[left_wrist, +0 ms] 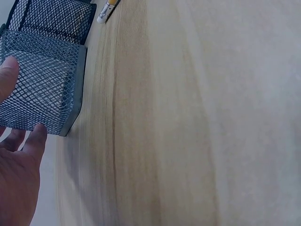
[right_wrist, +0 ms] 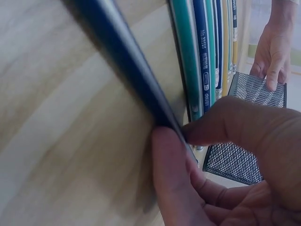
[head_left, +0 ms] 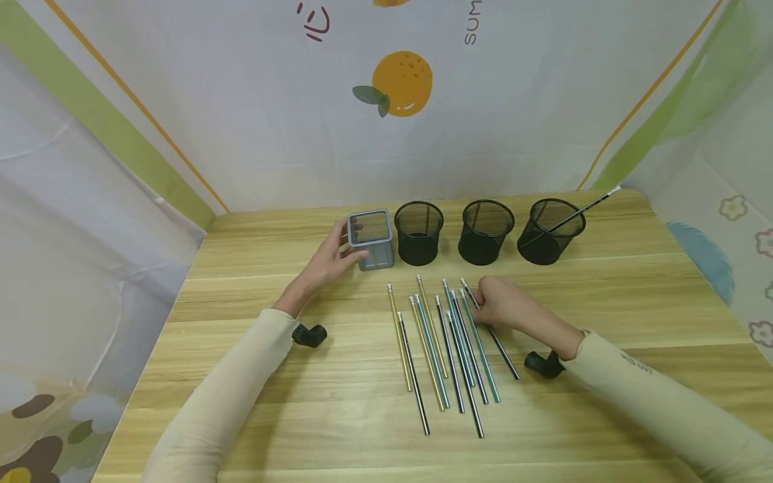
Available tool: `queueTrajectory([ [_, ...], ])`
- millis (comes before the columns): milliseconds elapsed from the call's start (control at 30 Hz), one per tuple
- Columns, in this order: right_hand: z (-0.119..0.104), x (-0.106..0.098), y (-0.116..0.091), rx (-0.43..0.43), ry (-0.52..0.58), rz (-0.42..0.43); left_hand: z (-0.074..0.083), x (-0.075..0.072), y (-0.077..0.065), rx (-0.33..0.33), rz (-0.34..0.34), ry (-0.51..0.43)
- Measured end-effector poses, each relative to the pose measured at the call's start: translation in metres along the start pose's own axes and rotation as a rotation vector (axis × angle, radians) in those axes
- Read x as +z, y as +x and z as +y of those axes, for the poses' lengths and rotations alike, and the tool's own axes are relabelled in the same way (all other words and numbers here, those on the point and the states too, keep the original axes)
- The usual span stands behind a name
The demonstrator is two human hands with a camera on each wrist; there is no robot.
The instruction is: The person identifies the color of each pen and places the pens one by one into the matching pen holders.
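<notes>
My left hand (head_left: 329,260) holds a grey square mesh pen holder (head_left: 378,256) at the back of the table, thumb on its front and fingers at its side. In the left wrist view, the thumb and fingertips touch the holder's mesh (left_wrist: 42,89). My right hand (head_left: 506,305) pinches a dark pencil (head_left: 504,354) near its white-ended top, between thumb and index finger; in the right wrist view this pencil (right_wrist: 123,52) runs up to the left. Several gold, teal and dark pencils (head_left: 425,349) lie side by side, left of that hand.
Right of the grey holder stand three round black mesh pen holders: one (head_left: 419,248) close beside it, one (head_left: 480,248) in the middle, and a tilted one (head_left: 537,249) with a dark pencil (head_left: 582,210) leaning in it. A printed curtain (head_left: 272,134) hangs behind the wooden table (head_left: 253,416).
</notes>
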State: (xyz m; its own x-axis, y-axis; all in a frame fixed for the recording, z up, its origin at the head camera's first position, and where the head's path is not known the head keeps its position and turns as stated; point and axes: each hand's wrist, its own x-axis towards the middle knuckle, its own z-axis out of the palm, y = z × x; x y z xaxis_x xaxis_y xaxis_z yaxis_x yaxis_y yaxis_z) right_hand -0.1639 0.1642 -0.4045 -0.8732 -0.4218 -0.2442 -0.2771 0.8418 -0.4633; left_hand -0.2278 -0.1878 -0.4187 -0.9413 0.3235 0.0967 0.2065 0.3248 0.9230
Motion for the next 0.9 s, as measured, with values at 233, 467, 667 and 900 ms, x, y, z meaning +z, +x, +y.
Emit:
queueTrajectory([
  [233,-0.001,0.001,0.000,0.004,-0.033,-0.010,0.001,0.000,-0.001,0.002,-0.006,-0.027],
  [467,0.002,0.002,0.001,-0.023,-0.052,-0.005,0.000,0.000,0.000,0.000,-0.002,-0.017],
  [667,0.007,-0.002,-0.002,-0.015,0.007,-0.025,0.000,0.000,0.000,-0.001,-0.007,-0.024],
  [900,0.015,-0.011,-0.008,0.000,0.139,-0.073,0.001,0.000,-0.001,-0.011,0.000,-0.017],
])
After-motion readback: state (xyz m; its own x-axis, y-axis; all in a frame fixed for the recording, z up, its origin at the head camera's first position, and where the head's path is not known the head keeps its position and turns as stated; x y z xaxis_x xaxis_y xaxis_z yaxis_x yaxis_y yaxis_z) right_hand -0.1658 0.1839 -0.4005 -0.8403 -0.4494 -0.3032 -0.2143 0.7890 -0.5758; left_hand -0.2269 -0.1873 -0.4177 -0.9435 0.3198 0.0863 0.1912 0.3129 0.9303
